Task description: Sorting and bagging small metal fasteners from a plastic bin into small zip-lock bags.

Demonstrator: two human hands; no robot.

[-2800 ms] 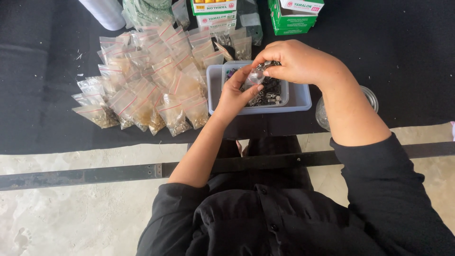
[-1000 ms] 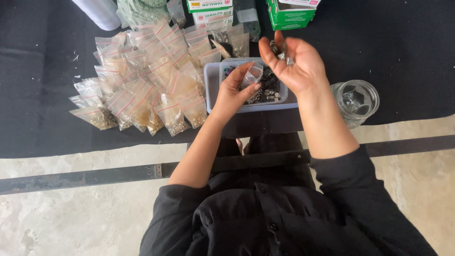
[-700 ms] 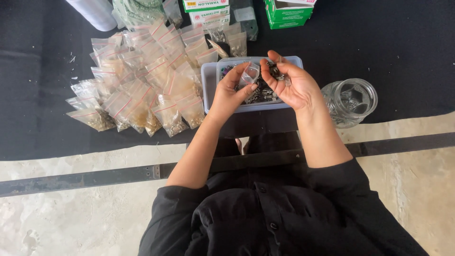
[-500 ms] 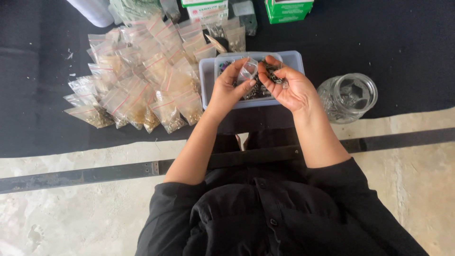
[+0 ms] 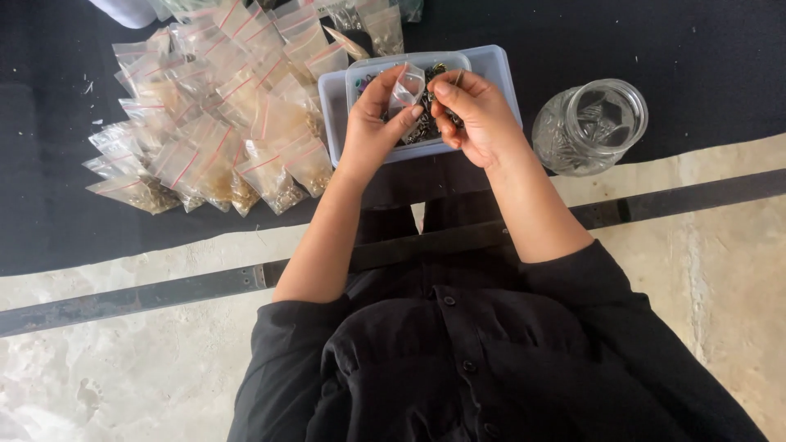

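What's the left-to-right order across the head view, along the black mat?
Heap of small clear zip bags → left hand holding a small clear bag → right hand pinching small metal parts → glass jar. Both hands sit over the pale plastic tray.

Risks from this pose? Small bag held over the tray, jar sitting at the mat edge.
1. The left hand pinches a small clear bag while the right hand brings small metal pieces to it; the mouth looks narrow, so pieces may miss, most likely dropping back into the blue tray.
2. The glass jar stands near the black mat's edge, beside the right forearm; a nudge might tip it.
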